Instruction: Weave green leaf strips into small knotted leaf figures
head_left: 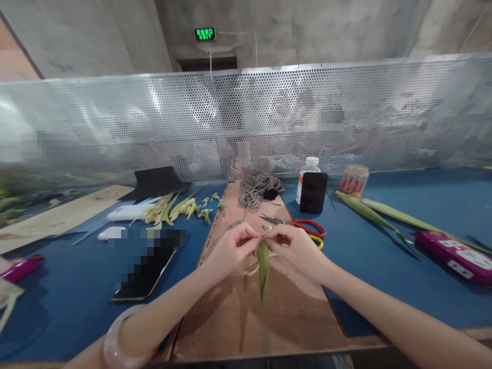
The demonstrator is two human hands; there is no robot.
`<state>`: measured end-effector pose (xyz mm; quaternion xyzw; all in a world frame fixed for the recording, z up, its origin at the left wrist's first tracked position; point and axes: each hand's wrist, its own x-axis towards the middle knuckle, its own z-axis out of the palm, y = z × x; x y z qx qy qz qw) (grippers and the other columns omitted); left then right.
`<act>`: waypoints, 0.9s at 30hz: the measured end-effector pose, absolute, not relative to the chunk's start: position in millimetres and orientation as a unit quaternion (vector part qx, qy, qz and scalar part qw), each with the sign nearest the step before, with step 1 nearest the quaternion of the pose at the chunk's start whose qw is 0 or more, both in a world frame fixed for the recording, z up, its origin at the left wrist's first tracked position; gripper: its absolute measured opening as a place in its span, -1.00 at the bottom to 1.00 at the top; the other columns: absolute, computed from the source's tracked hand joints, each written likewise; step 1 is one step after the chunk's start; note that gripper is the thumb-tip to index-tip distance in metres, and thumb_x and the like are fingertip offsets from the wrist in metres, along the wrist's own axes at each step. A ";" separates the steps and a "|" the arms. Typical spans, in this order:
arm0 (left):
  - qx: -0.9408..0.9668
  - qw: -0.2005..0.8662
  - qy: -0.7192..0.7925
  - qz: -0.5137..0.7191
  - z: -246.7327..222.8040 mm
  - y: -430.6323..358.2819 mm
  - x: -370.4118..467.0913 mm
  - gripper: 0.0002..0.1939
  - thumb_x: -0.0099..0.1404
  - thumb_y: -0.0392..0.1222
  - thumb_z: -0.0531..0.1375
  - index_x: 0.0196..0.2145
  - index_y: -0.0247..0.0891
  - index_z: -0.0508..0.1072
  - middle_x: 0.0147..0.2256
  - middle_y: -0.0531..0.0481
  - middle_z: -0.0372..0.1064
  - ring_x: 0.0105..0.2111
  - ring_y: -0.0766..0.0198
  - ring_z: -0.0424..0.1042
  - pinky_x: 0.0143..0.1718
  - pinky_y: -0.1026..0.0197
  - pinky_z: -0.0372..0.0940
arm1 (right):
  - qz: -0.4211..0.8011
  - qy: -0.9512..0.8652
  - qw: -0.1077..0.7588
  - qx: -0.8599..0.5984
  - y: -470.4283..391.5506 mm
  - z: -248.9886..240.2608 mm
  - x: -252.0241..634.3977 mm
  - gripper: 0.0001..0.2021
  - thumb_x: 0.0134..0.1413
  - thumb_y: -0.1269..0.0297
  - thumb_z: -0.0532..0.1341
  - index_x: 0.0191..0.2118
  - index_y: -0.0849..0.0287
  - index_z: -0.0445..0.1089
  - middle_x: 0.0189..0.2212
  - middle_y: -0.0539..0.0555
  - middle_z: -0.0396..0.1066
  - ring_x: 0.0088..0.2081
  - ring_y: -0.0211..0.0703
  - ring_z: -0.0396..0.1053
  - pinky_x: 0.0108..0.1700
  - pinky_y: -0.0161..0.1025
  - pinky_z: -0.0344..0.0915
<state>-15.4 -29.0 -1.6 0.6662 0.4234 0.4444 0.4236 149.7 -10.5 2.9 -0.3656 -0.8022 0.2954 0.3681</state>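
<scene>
A green leaf strip (263, 271) hangs point down between my two hands, over the wooden board (230, 328). My left hand (236, 246) pinches its upper end from the left, thumb and forefinger together. From the other side, my right hand (294, 248) pinches the same end, its fingertips nearly meeting those of the left. The exact spot of each grip is partly hidden by the fingers. Pale leaf scraps (251, 270) lie beneath. Just behind my right hand are scissors (309, 227) with red handles, and a yellow handle (317, 241) shows beside them.
Grey yarn (259, 187) lies at the board's far end. To the right stand a white-capped bottle (312, 166), a dark phone (313, 192), a jar (353, 179), long leaves (372, 212) and a purple case (453, 256). Leaf pieces (184, 207) and a black phone (149, 271) are left.
</scene>
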 end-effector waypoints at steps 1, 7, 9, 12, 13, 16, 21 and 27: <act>0.665 0.425 0.426 0.442 -1.2 -28.8 -15.4 -0.89 0.14 -0.21 0.11 -0.46 -0.31 0.28 -0.52 0.08 0.27 -0.50 0.37 0.29 -0.44 0.31 0.19 | 0.288 -0.805 0.368 -0.366 -11.2 4.0 149.4 -0.87 -0.03 0.43 0.10 -0.40 0.23 0.40 -0.45 0.04 0.41 -0.41 -0.25 0.33 -0.36 -0.33 0.25; 0.657 0.429 0.438 0.439 -7.9 -23.8 -17.3 -0.84 0.11 -0.15 0.14 -0.46 -0.31 0.28 -0.52 0.06 0.30 -0.49 0.34 0.32 -0.44 0.30 0.22 | 0.276 -0.810 0.357 -0.373 -11.8 5.0 147.5 -0.87 -0.03 0.42 0.10 -0.44 0.24 0.40 -0.46 0.05 0.42 -0.41 -0.24 0.33 -0.35 -0.32 0.25; 0.652 0.431 0.440 0.443 -9.7 -22.7 -17.8 -0.83 0.10 -0.14 0.15 -0.46 -0.31 0.29 -0.51 0.05 0.31 -0.48 0.33 0.34 -0.43 0.29 0.23 | 0.301 -0.801 0.351 -0.380 -10.1 2.6 147.3 -0.87 -0.02 0.40 0.10 -0.43 0.24 0.39 -0.46 0.05 0.42 -0.41 -0.22 0.34 -0.36 -0.32 0.26; 0.644 0.441 0.432 0.452 -10.0 -22.6 -17.9 -0.82 0.08 -0.14 0.17 -0.47 -0.31 0.28 -0.52 0.05 0.33 -0.47 0.31 0.36 -0.44 0.28 0.24 | 0.344 -0.789 0.343 -0.375 -7.6 -0.5 147.5 -0.83 0.03 0.35 0.06 -0.42 0.23 0.38 -0.46 0.05 0.43 -0.41 -0.22 0.35 -0.38 -0.33 0.26; 0.643 0.443 0.429 0.454 -9.8 -22.8 -17.9 -0.82 0.08 -0.14 0.17 -0.47 -0.31 0.28 -0.52 0.05 0.33 -0.47 0.31 0.37 -0.43 0.28 0.24 | 0.353 -0.788 0.341 -0.371 -7.0 -1.1 147.7 -0.82 0.03 0.33 0.05 -0.42 0.23 0.38 -0.46 0.05 0.43 -0.41 -0.22 0.36 -0.38 -0.33 0.26; 0.647 0.443 0.424 0.453 -9.5 -23.2 -17.8 -0.85 0.09 -0.17 0.17 -0.46 -0.31 0.29 -0.50 0.04 0.34 -0.45 0.30 0.37 -0.41 0.27 0.24 | 0.355 -0.791 0.337 -0.367 -5.9 -1.7 148.5 -0.83 0.02 0.34 0.06 -0.43 0.23 0.38 -0.47 0.04 0.43 -0.41 -0.21 0.36 -0.37 -0.32 0.26; 0.650 0.441 0.428 0.448 -9.9 -23.1 -17.6 -0.88 0.08 -0.22 0.17 -0.46 -0.32 0.29 -0.51 0.06 0.31 -0.47 0.35 0.34 -0.42 0.30 0.22 | 0.330 -0.794 0.358 -0.365 -7.1 -0.2 149.5 -0.87 -0.02 0.37 0.09 -0.40 0.21 0.39 -0.45 0.04 0.42 -0.40 -0.22 0.35 -0.35 -0.32 0.26; 0.636 0.455 0.450 0.431 -6.9 -21.4 -17.5 -0.86 0.10 -0.18 0.14 -0.45 -0.32 0.29 -0.56 0.09 0.26 -0.60 0.45 0.19 -0.60 0.39 0.07 | 0.241 -0.815 0.372 -0.372 -13.0 4.3 148.6 -0.91 -0.06 0.45 0.10 -0.46 0.20 0.35 -0.47 0.03 0.37 -0.43 -0.26 0.29 -0.39 -0.34 0.23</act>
